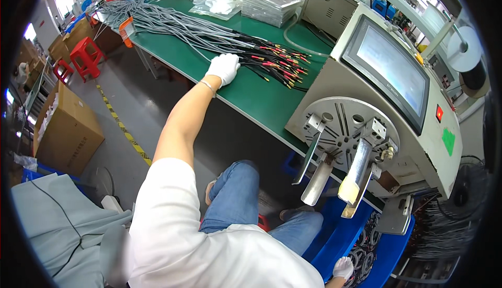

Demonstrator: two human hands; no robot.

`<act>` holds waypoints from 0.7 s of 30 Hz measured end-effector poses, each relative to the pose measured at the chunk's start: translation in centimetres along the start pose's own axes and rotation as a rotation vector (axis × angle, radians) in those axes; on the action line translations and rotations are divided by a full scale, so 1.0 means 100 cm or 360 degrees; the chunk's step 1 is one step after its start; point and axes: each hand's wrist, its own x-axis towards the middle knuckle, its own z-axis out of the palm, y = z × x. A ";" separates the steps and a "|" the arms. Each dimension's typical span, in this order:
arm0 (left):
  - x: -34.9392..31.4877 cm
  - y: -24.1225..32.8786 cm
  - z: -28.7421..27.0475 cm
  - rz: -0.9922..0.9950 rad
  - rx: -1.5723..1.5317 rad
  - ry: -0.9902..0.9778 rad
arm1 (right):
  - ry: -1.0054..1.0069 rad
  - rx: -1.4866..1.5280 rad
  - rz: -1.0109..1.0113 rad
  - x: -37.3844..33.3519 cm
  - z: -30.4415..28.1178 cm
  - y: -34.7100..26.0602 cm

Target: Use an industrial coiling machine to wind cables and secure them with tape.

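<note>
My left hand, in a white glove, reaches across to the front edge of the green bench. Its fingers are closed on a grey cable at the near side of a long bundle of grey cables. The bundle's black-sleeved ends, with red parts and brass-coloured tips, fan out to the right of the hand. Low at the right, my right hand, also gloved, is beside a blue bin with coiled cables in it. Its fingers look curled together; whatever they may hold is hidden.
A winding machine with a screen stands at the right. Its slotted disc carries metal arms that jut toward me. Clear plastic trays and bags lie farther back. A cardboard box and red stools stand left.
</note>
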 end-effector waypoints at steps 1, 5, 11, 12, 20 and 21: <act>-0.004 0.004 -0.003 -0.0006 -0.0179 0.0073 | -0.0010 0.0006 0.0006 0.001 0.003 0.001; -0.023 0.053 -0.059 -0.0259 -0.0759 0.0657 | -0.0003 -0.0039 -0.0017 -0.006 0.025 -0.009; -0.030 0.126 -0.177 0.0181 -0.1465 0.1290 | -0.0305 -0.0343 -0.0252 -0.025 0.066 -0.022; -0.038 0.147 -0.204 0.0349 -0.1372 0.1320 | -0.0407 -0.0377 -0.0270 -0.028 0.074 -0.020; -0.123 0.257 -0.288 0.2028 -0.1145 0.0428 | -0.0565 -0.0614 -0.0715 -0.099 0.153 -0.021; -0.130 0.265 -0.286 0.2272 -0.0966 0.0108 | -0.0532 -0.0631 -0.0772 -0.109 0.158 -0.022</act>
